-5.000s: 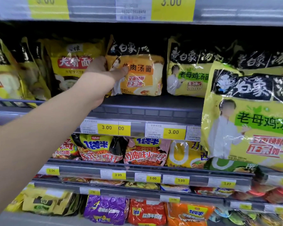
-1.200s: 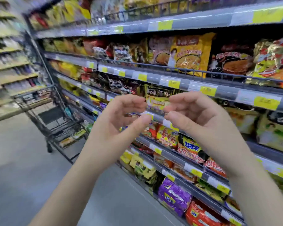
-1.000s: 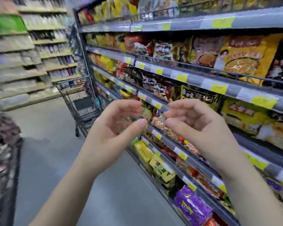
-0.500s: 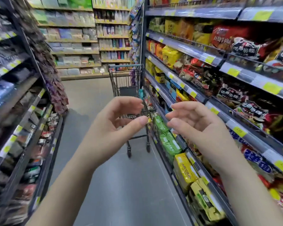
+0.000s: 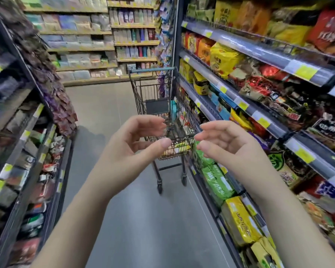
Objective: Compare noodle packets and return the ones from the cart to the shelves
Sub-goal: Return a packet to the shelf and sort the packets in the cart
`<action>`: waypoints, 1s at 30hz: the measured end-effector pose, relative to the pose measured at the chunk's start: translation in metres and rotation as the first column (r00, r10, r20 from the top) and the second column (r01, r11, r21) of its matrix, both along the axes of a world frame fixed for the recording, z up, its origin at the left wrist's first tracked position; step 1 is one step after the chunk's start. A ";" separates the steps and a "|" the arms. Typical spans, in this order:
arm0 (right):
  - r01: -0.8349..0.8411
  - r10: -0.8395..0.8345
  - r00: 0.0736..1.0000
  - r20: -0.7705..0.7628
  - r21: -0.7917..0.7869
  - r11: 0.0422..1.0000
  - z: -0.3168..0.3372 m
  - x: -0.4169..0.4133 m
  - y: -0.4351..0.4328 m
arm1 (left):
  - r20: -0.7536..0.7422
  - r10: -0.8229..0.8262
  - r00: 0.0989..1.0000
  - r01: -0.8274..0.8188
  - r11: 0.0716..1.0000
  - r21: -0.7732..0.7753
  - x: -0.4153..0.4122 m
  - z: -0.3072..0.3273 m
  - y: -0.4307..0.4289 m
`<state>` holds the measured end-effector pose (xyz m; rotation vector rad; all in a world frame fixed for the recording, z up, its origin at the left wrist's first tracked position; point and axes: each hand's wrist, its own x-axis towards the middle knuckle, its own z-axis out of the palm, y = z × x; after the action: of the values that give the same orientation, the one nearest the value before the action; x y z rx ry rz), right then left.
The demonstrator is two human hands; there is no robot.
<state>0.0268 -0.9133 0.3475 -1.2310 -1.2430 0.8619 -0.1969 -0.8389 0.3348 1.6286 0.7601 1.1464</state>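
Tall grey metal shelves line the right side of the aisle. Every tier is packed with noodle packets, with yellow price tags on the rails. Black wire shopping cart stands on the grey floor, close against the foot of those shelves. The basket holds a few packets low at its near end, one yellow packet, the rest blurred. Left hand and right hand are raised before the cart, palms facing, fingers loosely curled. Both are empty and apart.

Dark wire cart, teal handle; green packets, yellow packets.
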 end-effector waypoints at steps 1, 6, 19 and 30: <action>-0.008 0.008 1.000 0.005 -0.008 1.000 -0.003 0.005 0.014 | -0.008 0.006 1.000 -0.006 1.000 -0.010 0.004 -0.003 0.012; -0.039 0.039 0.999 -0.034 -0.005 0.999 -0.021 0.043 0.087 | -0.039 0.026 0.999 -0.028 0.998 -0.060 0.032 -0.018 0.074; -0.192 0.188 0.981 -0.045 -0.118 0.974 -0.047 0.164 0.289 | -0.103 0.124 0.987 -0.144 0.964 -0.221 0.135 -0.041 0.249; -0.220 0.215 0.975 -0.046 -0.169 0.961 -0.064 0.189 0.422 | -0.130 0.124 0.984 -0.154 0.953 -0.262 0.153 -0.064 0.374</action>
<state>0.2157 -0.4914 0.2835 -1.2291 -1.3200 1.1647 -0.0441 -0.4644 0.2708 1.4350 1.0713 1.0036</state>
